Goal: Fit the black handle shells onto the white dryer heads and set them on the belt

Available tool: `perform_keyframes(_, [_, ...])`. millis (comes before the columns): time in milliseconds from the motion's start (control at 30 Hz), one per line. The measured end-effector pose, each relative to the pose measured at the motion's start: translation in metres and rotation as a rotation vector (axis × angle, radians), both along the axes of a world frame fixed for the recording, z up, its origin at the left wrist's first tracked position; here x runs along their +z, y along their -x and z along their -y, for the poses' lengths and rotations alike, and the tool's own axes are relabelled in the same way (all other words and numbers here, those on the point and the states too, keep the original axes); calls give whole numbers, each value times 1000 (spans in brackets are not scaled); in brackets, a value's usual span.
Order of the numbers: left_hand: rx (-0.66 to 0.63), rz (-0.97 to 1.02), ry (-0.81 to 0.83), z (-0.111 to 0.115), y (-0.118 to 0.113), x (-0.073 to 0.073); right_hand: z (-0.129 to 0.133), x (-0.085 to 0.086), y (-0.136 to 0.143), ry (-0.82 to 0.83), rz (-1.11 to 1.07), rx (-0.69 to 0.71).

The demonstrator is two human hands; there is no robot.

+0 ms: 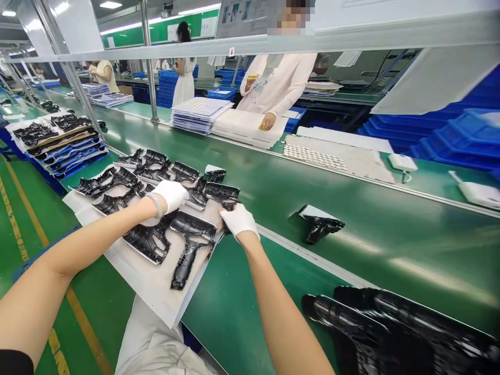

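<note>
Several black plastic shell halves [187, 250] lie, hollow side up, on a white-lined sheet [144, 276] at the table's near edge. My left hand [171, 197], in a white glove, reaches over the middle shells; its fingertips are hidden against the dark parts. My right hand [239, 219], also gloved with bare fingertips, is closed on the handle of a black shell [222, 192] at the sheet's right edge. A shell with a long handle lies below and between the two hands.
Single black pieces [321, 224] rest on the green conveyor [351, 192]. Large dark shells [390, 328] lie at the lower right. Stacked trays [70, 151] stand at the left. Across the line, a person [279, 83] stands by white sheets [246, 127]. A metal rail [195, 47] crosses above.
</note>
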State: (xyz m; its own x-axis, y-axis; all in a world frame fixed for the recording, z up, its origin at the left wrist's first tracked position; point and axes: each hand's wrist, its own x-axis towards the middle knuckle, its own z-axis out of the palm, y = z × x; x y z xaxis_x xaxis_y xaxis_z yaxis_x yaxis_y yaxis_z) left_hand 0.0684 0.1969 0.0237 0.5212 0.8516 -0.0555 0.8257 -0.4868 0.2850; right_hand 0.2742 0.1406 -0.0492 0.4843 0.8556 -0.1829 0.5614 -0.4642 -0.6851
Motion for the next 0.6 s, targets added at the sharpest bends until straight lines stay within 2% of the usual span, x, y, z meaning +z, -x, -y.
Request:
perform_keyframes(67, [36, 85, 5, 7, 17, 12, 4, -3, -7, -46, -179, -14])
perform_keyframes(167, [133, 283, 61, 23, 50, 26, 25, -3, -14, -159, -464, -20])
perform_keyframes(267, [435, 787, 219, 36, 76, 24, 56, -1, -14, -265, -673, 17])
perform_keyframes(333, [553, 1025, 272, 41, 86, 16, 77, -1, -12, -283, -769, 75])
perform_keyframes(400, [541, 1113, 348, 44, 92, 8, 96, -1, -9, -282, -873, 156])
perform_keyframes(467, [535, 1197, 496, 46, 96, 5, 110, -1, -6, -295, -960, 209])
perform_keyframes(533, [545, 1243, 623, 49, 97, 5, 121, 2, -3, -334, -954, 190])
perform_keyframes(600, [583, 1286, 751, 54, 95, 8, 131, 4, -2, -405, -856, 115])
